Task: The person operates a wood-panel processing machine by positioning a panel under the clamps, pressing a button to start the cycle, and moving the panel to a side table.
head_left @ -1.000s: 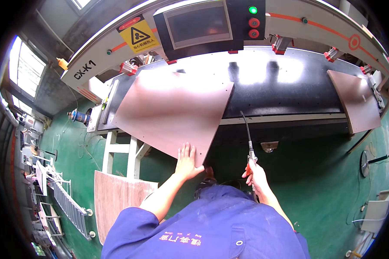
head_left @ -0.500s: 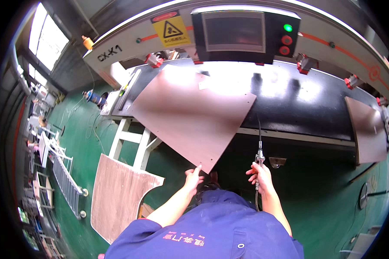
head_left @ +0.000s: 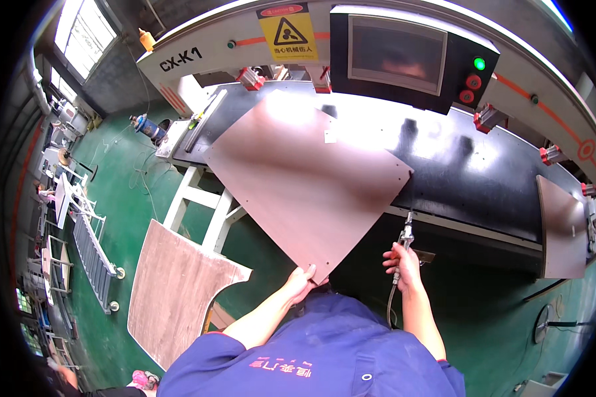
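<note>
A large flat brown board (head_left: 304,188) with small holes near its corners lies slantwise on the black machine table (head_left: 470,192), its near corner jutting over the front edge toward me. My left hand (head_left: 299,283) grips that near corner, thumb on top and fingers underneath, mostly hidden. In my right hand (head_left: 404,263) is a metal air blow gun (head_left: 406,233), a hose trailing down from it. Its thin nozzle points up toward the board's right corner. A small white label (head_left: 330,136) sits on the board's far part.
Over the table spans a machine beam with a screen panel (head_left: 396,54) and red-tipped clamps (head_left: 489,119). A wood-grain board with a curved cutout (head_left: 179,291) stands at my left by a white frame (head_left: 195,198). Another brown board (head_left: 561,225) is at the right. Part of another person shows lower left.
The view has shifted, so the machine and board appear lower and further right. My left thumb now rests further onto the board's corner. The blow gun stays in my right hand.
</note>
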`<state>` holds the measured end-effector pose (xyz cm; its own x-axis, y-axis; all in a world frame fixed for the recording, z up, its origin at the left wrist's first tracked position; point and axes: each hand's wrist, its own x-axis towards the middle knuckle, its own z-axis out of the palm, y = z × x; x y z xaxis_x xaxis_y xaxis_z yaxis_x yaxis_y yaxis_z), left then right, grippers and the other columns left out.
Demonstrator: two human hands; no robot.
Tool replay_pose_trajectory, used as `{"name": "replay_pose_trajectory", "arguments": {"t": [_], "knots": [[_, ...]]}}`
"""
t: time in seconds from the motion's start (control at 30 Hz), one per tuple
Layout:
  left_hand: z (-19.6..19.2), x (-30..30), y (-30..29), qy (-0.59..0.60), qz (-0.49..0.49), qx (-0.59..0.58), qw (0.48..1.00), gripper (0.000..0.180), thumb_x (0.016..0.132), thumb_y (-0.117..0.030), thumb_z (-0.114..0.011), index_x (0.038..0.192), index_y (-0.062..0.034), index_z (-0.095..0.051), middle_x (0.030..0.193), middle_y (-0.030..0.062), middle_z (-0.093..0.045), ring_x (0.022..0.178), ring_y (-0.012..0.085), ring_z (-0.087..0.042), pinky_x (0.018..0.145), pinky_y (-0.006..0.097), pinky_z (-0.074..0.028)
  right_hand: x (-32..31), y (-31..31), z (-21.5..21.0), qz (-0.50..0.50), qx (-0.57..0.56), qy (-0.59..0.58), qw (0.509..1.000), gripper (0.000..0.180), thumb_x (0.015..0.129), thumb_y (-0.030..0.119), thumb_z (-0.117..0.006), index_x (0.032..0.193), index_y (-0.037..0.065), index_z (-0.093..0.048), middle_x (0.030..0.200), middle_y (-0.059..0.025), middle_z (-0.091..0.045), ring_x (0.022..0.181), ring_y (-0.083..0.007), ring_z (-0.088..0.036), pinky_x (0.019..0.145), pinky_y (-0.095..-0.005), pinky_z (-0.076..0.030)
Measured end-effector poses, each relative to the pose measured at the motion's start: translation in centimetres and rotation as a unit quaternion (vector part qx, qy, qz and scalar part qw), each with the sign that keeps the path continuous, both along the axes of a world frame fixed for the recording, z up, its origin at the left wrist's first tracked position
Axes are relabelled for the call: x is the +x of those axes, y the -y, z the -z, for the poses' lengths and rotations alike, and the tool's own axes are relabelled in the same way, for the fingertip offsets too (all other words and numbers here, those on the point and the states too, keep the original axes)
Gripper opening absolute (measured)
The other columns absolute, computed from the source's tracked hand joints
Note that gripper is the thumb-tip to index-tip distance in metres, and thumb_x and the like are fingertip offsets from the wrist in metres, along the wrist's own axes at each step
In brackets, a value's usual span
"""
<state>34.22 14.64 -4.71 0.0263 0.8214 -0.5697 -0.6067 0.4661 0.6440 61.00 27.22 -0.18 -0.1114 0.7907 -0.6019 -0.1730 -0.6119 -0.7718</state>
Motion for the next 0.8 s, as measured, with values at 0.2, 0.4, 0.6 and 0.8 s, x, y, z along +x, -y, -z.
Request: {"name": "replay_pose_trajectory", "arguments": {"t": [0.2, 0.4, 0.6, 0.8], "knots": [[0.5, -1.4, 5.6, -0.009, 0.057, -0.031, 0.998, 0.044, 0.1, -0.02, -0.042, 0.138, -0.0009, -0.03, 0.133, 0.0148, -0.044, 0.118, 0.0289, -0.05, 0.096, 0.046, -0.047, 2.2, -1.7, 1.8, 0.118, 0.023, 0.013, 0.993, 0.024, 0.086, 0.027, -0.066, 0.097, 0.011, -0.052, 0.086, -0.0019, -0.058, 0.075, -0.0127, -0.058, 0.06, -0.0284, -0.051], [-0.4, -3.7, 8.5, -0.031, 0.122, -0.047, 0.991, 0.043, 0.098, -0.021, -0.047, 0.135, -0.0009, -0.036, 0.126, 0.0151, -0.051, 0.113, 0.0279, -0.054, 0.095, 0.045, -0.048, 5.2, -3.4, 5.3, 0.213, 0.068, -0.004, 0.975, 0.021, 0.084, 0.02, -0.069, 0.09, 0.012, -0.05, 0.083, -0.0015, -0.059, 0.074, -0.0134, -0.059, 0.064, -0.0268, -0.051], [-0.4, -4.3, 9.5, -0.069, 0.148, -0.072, 0.984, 0.043, 0.097, -0.021, -0.049, 0.135, -0.0024, -0.039, 0.125, 0.0133, -0.054, 0.111, 0.0262, -0.056, 0.092, 0.042, -0.049, 7.2, -2.4, 8.1, 0.257, 0.046, -0.047, 0.964, 0.017, 0.085, 0.001, -0.061, 0.086, 0.01, -0.046, 0.076, -0.0042, -0.057, 0.062, -0.014, -0.057, 0.053, -0.0256, -0.045], [-1.8, -5.6, 10.0, -0.114, 0.149, -0.081, 0.979, 0.042, 0.096, -0.018, -0.051, 0.135, -0.0034, -0.042, 0.121, 0.0108, -0.057, 0.104, 0.0242, -0.06, 0.086, 0.041, -0.052, 7.6, -0.6, 7.7, 0.233, 0.063, -0.034, 0.97, 0.025, 0.076, -0.003, -0.065, 0.091, 0.007, -0.047, 0.079, -0.0063, -0.058, 0.065, -0.0188, -0.06, 0.053, -0.0278, -0.047]]}}
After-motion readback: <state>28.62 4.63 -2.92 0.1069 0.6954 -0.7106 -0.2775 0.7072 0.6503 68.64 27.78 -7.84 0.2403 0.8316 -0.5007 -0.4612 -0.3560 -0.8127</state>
